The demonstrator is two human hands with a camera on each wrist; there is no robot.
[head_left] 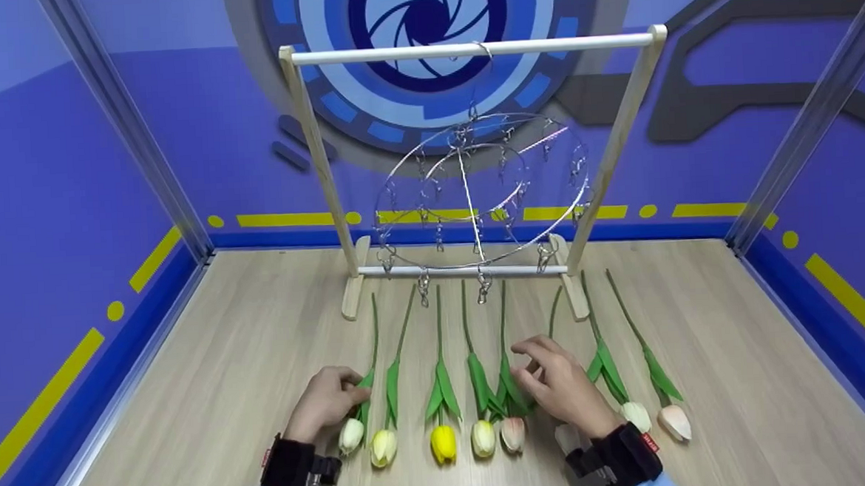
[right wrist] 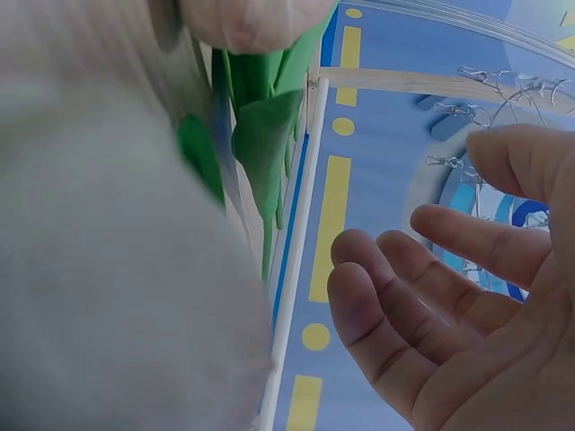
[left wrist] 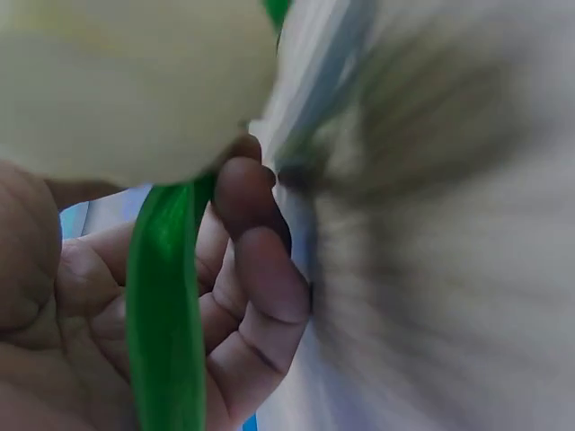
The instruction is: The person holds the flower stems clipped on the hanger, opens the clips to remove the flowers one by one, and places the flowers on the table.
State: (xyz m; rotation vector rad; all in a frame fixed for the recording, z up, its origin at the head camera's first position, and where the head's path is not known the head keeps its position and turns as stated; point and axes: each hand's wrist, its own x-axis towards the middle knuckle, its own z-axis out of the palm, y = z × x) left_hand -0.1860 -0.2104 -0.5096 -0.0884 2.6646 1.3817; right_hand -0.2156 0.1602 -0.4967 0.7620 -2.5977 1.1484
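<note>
Several artificial tulips lie in a row on the table, stems pointing away from me. My left hand is at the leftmost one, a white tulip. In the left wrist view its fingers curl around the green leaf and stem, just below the pale flower head. Over the row's right half, my right hand hovers with loosely bent fingers and nothing in them. It lies beside a pink tulip and partly hides another tulip's stem and head. The right wrist view shows those fingers spread apart.
Behind the flowers stands a wooden rack with a white top bar. A round wire hanger with many metal clips hangs from it. A yellow tulip lies mid-row, and a peach tulip lies at the right end. Blue panels enclose the table.
</note>
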